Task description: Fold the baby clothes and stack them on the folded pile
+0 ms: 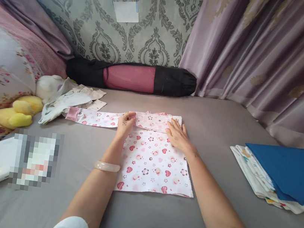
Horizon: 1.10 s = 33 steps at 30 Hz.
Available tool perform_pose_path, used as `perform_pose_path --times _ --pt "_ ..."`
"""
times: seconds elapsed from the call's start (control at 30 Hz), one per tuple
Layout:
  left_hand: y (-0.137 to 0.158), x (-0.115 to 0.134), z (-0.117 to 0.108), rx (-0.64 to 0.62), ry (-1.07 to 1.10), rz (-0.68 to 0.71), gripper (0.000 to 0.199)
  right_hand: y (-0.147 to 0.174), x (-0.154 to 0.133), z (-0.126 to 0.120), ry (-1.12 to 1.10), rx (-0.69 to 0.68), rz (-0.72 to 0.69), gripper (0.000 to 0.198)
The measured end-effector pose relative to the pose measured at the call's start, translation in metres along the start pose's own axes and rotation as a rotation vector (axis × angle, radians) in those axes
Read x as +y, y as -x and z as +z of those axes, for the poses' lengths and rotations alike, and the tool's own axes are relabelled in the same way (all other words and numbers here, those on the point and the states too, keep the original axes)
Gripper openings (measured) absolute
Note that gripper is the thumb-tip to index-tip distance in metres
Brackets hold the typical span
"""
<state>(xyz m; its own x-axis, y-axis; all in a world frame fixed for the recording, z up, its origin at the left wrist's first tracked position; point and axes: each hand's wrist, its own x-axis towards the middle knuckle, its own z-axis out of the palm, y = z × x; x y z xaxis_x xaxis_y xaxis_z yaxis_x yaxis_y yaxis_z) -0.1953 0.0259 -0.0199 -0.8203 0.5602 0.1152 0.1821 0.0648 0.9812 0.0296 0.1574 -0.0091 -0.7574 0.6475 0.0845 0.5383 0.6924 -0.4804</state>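
Observation:
A white long-sleeved children's top [151, 167] with red hearts and small printed figures lies flat on the grey bed sheet. Its upper part is folded over in a band, and one sleeve [97, 118] with a pink cuff stretches out to the left. At the left end of that band, my left hand [126, 123] has its fingers bent together on the fabric, pinching it where the sleeve meets the body. My right hand [179, 134] lies on the band's right end, fingers spread and pressing down. A bit of pink trim shows behind the fold.
On the right is a folded pile of clothes with a blue piece [282, 172] on top. Crumpled pale clothes [72, 99] and plush toys [21, 110] lie left. Nearer are a white charger box [2, 161] and cables. A black-and-pink rolled bag [130, 77] lies along the wall.

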Motion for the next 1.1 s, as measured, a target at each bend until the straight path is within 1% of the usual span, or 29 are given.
perform_pose_path --times 0.1,0.2,0.37,0.47,0.53,0.6,0.7,0.77,0.83,0.9,0.97,1.1 --pt "0.0 -0.001 0.001 0.003 -0.157 0.023 0.036 0.005 -0.008 0.003 0.171 -0.104 0.017 0.058" --pt "0.0 -0.003 0.002 -0.014 -0.333 0.077 0.034 0.006 -0.011 0.002 0.248 -0.158 0.036 0.062" --pt "-0.003 -0.008 0.004 -0.085 -0.532 0.178 0.035 0.005 -0.013 -0.001 0.304 -0.177 0.058 0.062" --pt "-0.004 -0.012 0.006 -0.091 -0.582 0.218 0.036 -0.001 -0.026 -0.002 0.319 -0.185 0.11 0.06" --pt "-0.005 -0.015 0.008 -0.083 -0.596 0.246 0.036 -0.01 -0.04 0.0 0.316 -0.161 0.155 0.061" --pt "-0.005 -0.017 0.009 -0.077 -0.603 0.272 0.036 -0.02 -0.055 0.009 0.302 -0.115 0.192 0.063" --pt "-0.006 -0.018 0.009 -0.078 -0.611 0.301 0.037 -0.037 -0.073 0.031 0.273 -0.063 0.26 0.068" --pt "-0.007 -0.019 0.008 -0.092 -0.623 0.311 0.036 -0.044 -0.079 0.046 0.277 -0.021 0.307 0.071" --pt "-0.006 -0.019 0.008 -0.105 -0.642 0.313 0.036 -0.049 -0.079 0.057 0.307 0.036 0.338 0.073" --pt "-0.005 -0.02 0.009 -0.104 -0.656 0.31 0.037 -0.051 -0.074 0.063 0.332 0.073 0.361 0.074" --pt "-0.004 -0.021 0.01 -0.093 -0.653 0.309 0.038 -0.051 -0.067 0.061 0.337 0.084 0.393 0.076" --pt "-0.003 -0.022 0.011 -0.088 -0.634 0.317 0.04 -0.051 -0.05 0.049 0.357 0.077 0.48 0.076"
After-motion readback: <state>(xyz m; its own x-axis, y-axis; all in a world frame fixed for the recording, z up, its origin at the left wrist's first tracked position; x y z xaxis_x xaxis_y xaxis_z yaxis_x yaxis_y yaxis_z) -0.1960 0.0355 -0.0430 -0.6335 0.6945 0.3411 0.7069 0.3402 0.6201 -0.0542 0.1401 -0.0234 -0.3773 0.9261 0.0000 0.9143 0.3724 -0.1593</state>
